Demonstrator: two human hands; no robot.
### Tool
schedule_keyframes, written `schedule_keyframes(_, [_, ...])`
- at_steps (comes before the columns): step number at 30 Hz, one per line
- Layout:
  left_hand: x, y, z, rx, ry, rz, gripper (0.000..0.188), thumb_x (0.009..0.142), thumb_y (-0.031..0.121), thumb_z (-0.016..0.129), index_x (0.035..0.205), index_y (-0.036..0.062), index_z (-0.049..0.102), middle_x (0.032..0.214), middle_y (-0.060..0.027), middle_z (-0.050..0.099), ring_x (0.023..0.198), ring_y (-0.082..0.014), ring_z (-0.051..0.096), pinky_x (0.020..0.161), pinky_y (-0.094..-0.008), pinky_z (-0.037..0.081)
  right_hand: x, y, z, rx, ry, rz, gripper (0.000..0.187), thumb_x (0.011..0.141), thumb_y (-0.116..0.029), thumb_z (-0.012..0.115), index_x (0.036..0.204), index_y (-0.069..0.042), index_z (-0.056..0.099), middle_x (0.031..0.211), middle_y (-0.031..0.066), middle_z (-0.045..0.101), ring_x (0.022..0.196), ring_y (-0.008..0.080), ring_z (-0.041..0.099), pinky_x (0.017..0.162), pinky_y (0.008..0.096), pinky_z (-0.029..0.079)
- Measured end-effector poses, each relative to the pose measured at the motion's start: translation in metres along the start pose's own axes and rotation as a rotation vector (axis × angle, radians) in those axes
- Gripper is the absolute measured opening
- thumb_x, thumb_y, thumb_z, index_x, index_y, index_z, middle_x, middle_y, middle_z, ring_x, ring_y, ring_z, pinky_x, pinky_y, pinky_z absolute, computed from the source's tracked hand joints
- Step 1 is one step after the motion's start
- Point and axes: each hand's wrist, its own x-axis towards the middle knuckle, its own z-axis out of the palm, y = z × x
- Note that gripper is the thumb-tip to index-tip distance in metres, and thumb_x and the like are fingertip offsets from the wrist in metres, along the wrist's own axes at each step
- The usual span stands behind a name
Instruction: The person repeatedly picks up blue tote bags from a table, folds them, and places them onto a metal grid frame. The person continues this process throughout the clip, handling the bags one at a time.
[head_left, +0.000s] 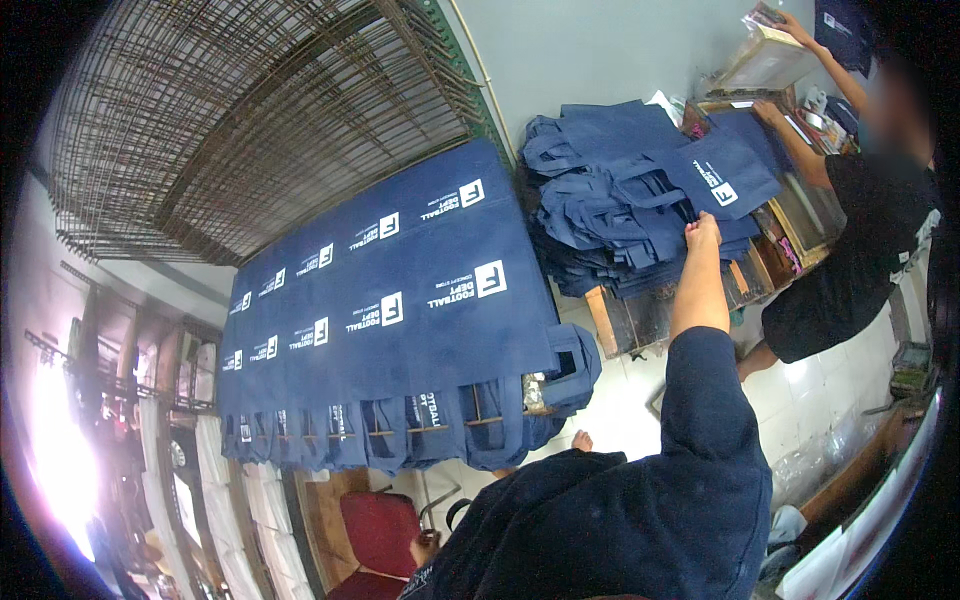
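Observation:
My right hand (704,232) reaches forward with its fingers closed on the near edge of a navy tote bag (745,170). A white print shows on this bag's upper face. Just left of it lies a heap of navy tote bags (610,200), stacked with their handles loose. Low down by the red chair, my left hand (424,549) has curled fingers around something small and dark that I cannot make out. Navy bags with white prints (390,270) lie in overlapping rows on a rack to the left, their handles hanging from its near edge.
On the right a co-worker (850,220) in dark clothes holds up a wooden-framed screen (765,62) with one hand. A wire rack (270,110) rises at the upper left. The red chair (380,530) stands near my left side. Clear plastic (815,465) lies at lower right.

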Motion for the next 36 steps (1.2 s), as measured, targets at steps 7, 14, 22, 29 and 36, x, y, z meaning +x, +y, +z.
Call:
schedule_keyframes(7, [-0.047,0.232,-0.098,-0.123,0.966,0.710,0.028,0.084,0.012,0.063,0.065,0.0016,0.046,0.056,-0.0036,0.037,0.052,-0.0134,0.033,0.048,-0.0307,0.031,-0.062,-0.031,-0.001,0.277,-0.152,-0.100,0.038,0.065,0.000,0.061,0.101,0.008,0.051,0.106,0.0166,0.053,0.097,0.0321,0.054,0.076,0.0480,0.053])
schedule_keyframes(14, [-0.080,0.370,-0.111,-0.523,0.984,1.140,0.017,0.079,0.013,0.068,0.074,0.0001,0.059,0.058,-0.0048,0.049,0.052,-0.0101,0.041,0.048,-0.0248,0.032,-0.051,-0.026,-0.019,0.238,-0.557,0.195,0.018,0.070,0.001,0.053,0.088,-0.002,0.050,0.090,0.0104,0.053,0.081,0.0268,0.057,0.075,0.0416,0.054])
schedule_keyframes(22, [-0.173,0.546,-0.072,-0.110,-0.631,1.560,0.034,0.071,0.025,0.073,0.098,0.0053,0.062,0.072,-0.0057,0.055,0.062,-0.0173,0.055,0.055,-0.0290,0.043,-0.226,-0.076,-0.012,0.119,-1.080,-0.119,0.024,0.077,-0.015,0.052,0.097,-0.001,0.052,0.098,0.0118,0.060,0.092,0.0264,0.059,0.085,0.0463,0.046])
schedule_keyframes(29, [-0.169,0.652,-0.009,-0.733,-0.990,0.953,0.079,0.079,0.039,0.069,0.136,-0.0018,0.033,0.112,-0.0124,0.053,0.101,-0.0169,0.051,0.088,-0.0287,0.042,-0.385,-0.027,-0.079,0.115,-1.093,-0.490,0.017,0.082,-0.017,0.060,0.090,-0.003,0.057,0.099,0.0066,0.060,0.092,0.0191,0.056,0.085,0.0353,0.042])
schedule_keyframes(36, [-0.148,0.648,-0.085,-0.904,-0.625,1.041,0.026,0.076,0.015,0.066,0.094,-0.0025,0.060,0.091,-0.0135,0.063,0.085,-0.0190,0.059,0.076,-0.0321,0.046,-0.481,0.056,-0.169,-0.325,-1.190,-0.985,0.035,0.090,-0.015,0.052,0.115,0.009,0.050,0.113,0.0198,0.056,0.106,0.0246,0.053,0.089,0.0365,0.042])
